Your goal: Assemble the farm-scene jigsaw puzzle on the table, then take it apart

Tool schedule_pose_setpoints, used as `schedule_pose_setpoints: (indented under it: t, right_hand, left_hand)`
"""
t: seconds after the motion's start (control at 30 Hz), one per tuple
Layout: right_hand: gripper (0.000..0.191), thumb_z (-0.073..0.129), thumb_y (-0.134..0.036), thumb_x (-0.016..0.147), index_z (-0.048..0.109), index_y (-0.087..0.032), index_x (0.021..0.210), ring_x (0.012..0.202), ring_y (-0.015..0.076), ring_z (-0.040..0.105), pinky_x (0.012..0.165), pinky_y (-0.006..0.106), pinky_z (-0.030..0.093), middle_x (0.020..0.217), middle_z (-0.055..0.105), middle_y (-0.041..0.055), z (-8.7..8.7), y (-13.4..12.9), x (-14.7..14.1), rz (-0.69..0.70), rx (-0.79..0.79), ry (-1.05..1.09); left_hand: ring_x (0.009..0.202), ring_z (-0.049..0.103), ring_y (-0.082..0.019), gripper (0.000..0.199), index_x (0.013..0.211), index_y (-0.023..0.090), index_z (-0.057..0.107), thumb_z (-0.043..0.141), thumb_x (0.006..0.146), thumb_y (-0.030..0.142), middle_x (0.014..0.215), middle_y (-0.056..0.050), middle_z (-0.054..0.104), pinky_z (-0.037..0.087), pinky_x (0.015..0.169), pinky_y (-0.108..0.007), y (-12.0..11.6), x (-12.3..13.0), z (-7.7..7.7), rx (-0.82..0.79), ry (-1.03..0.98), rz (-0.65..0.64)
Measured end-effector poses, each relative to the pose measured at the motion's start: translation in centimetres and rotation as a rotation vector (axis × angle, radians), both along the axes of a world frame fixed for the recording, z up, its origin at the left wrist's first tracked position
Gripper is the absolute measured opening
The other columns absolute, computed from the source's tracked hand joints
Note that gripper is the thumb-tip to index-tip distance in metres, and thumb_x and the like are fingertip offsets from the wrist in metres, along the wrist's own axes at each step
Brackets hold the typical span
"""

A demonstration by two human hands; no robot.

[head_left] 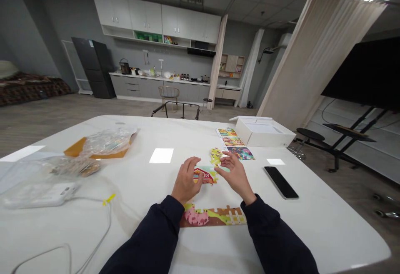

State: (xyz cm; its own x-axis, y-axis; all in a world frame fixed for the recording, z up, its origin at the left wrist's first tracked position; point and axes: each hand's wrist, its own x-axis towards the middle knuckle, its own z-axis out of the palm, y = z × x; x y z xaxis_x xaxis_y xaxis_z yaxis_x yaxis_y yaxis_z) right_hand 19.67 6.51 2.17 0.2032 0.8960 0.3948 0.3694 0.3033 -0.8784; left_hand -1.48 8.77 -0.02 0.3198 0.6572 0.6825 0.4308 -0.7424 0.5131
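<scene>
On the white table, a joined puzzle section with a red barn lies between my hands. My left hand rests at its left side, fingers curved and apart, partly covering it. My right hand is raised at the right, thumb and fingers spread, with nothing visible between them. Yellow-green puzzle pieces lie just beyond, beside my right fingertips. Nearer to me is a joined puzzle strip with a pink pig and a white fence, its ends partly hidden by my sleeves.
Picture cards and an open white box stand at the back right. A phone lies to the right. Plastic bags, an orange tray, a white device and its cable are on the left.
</scene>
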Motion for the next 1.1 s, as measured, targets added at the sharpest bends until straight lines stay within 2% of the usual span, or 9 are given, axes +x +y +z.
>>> schedule_pose_setpoints:
  t: [0.1, 0.17, 0.33, 0.5, 0.67, 0.77, 0.87, 1.0, 1.1]
  right_hand:
    - [0.071, 0.084, -0.041, 0.073, 0.053, -0.024, 0.134, 0.097, 0.0215, 0.067, 0.095, 0.040, 0.059, 0.109, 0.065, 0.0066, -0.4, -1.9, -1.3, 0.077, -0.042, 0.132]
    - [0.072, 0.087, -0.037, 0.070, 0.055, -0.025, 0.133, 0.098, 0.0211, 0.066, 0.096, 0.040, 0.058, 0.109, 0.064, 0.0057, -0.7, -2.3, -2.2, 0.112, -0.062, 0.184]
    - [0.078, 0.096, -0.031, 0.056, 0.061, -0.025, 0.125, 0.086, 0.0184, 0.067, 0.087, 0.037, 0.059, 0.100, 0.065, 0.0022, -1.4, -2.2, -3.1, 0.163, -0.136, 0.339]
    - [0.076, 0.099, -0.029, 0.044, 0.069, -0.021, 0.113, 0.074, 0.0162, 0.066, 0.072, 0.032, 0.058, 0.089, 0.063, -0.0010, -2.0, -1.8, -2.7, 0.164, -0.221, 0.421]
    - [0.043, 0.089, -0.045, 0.066, 0.075, -0.016, 0.095, 0.072, 0.0169, 0.066, 0.072, 0.032, 0.056, 0.080, 0.067, 0.0020, -2.1, -1.9, -2.5, 0.182, -0.279, 0.465]
    - [0.042, 0.088, -0.048, 0.066, 0.074, -0.015, 0.088, 0.068, 0.0159, 0.066, 0.070, 0.031, 0.056, 0.081, 0.071, 0.0034, -2.0, -1.6, -1.5, 0.191, -0.311, 0.495]
    - [0.045, 0.091, -0.048, 0.060, 0.073, -0.015, 0.084, 0.068, 0.0165, 0.066, 0.068, 0.030, 0.056, 0.079, 0.073, 0.0040, -1.8, -1.0, 1.1, 0.090, -0.263, 0.495]
    - [0.047, 0.092, -0.048, 0.056, 0.071, -0.015, 0.082, 0.064, 0.0178, 0.067, 0.064, 0.031, 0.057, 0.070, 0.072, 0.0044, -1.8, -0.5, 5.9, -0.225, -0.151, 0.430]
    - [0.042, 0.092, -0.043, 0.056, 0.072, -0.015, 0.079, 0.060, 0.0176, 0.067, 0.060, 0.030, 0.058, 0.067, 0.072, 0.0045, -2.5, -0.4, 7.7, -0.262, -0.203, 0.383]
  left_hand:
    - [0.137, 0.050, -0.028, 0.056, 0.143, 0.024, 0.043, 0.061, 0.091, 0.018, 0.146, -0.015, 0.049, 0.048, 0.113, -0.046, -0.6, 0.3, 0.2, -0.029, 0.009, -0.142]
    - [0.137, 0.051, -0.028, 0.055, 0.143, 0.024, 0.044, 0.062, 0.091, 0.018, 0.145, -0.014, 0.050, 0.049, 0.113, -0.046, -0.8, 0.6, 0.0, -0.047, 0.006, -0.191]
    - [0.127, 0.059, -0.026, 0.053, 0.136, 0.025, 0.051, 0.063, 0.087, 0.009, 0.133, -0.011, 0.059, 0.054, 0.108, -0.045, -0.4, 0.9, -0.8, -0.047, -0.010, -0.215]
    - [0.127, 0.060, -0.026, 0.058, 0.136, 0.025, 0.053, 0.066, 0.082, 0.009, 0.133, -0.010, 0.062, 0.053, 0.109, -0.044, -0.3, 0.8, -1.0, -0.038, 0.004, -0.232]
    - [0.128, 0.060, -0.027, 0.051, 0.137, 0.025, 0.054, 0.067, 0.088, 0.019, 0.133, -0.011, 0.063, 0.051, 0.111, -0.046, -1.0, 0.9, -0.4, -0.053, 0.026, -0.260]
    - [0.132, 0.056, -0.027, 0.052, 0.139, 0.024, 0.051, 0.066, 0.090, 0.020, 0.138, -0.012, 0.060, 0.049, 0.113, -0.048, -1.1, 0.9, -0.2, -0.047, 0.032, -0.278]
    - [0.135, 0.054, -0.028, 0.049, 0.138, 0.025, 0.051, 0.065, 0.091, 0.020, 0.141, -0.012, 0.057, 0.049, 0.113, -0.049, -0.9, 0.8, -0.1, -0.050, -0.006, -0.221]
    - [0.127, 0.058, -0.027, 0.042, 0.134, 0.024, 0.052, 0.062, 0.093, 0.018, 0.136, -0.012, 0.057, 0.053, 0.106, -0.047, -0.5, 0.7, -0.3, -0.071, -0.059, -0.120]
    - [0.121, 0.061, -0.026, 0.040, 0.132, 0.024, 0.052, 0.060, 0.093, 0.016, 0.131, -0.011, 0.058, 0.055, 0.104, -0.046, -0.3, 0.6, -0.6, -0.086, -0.054, -0.111]
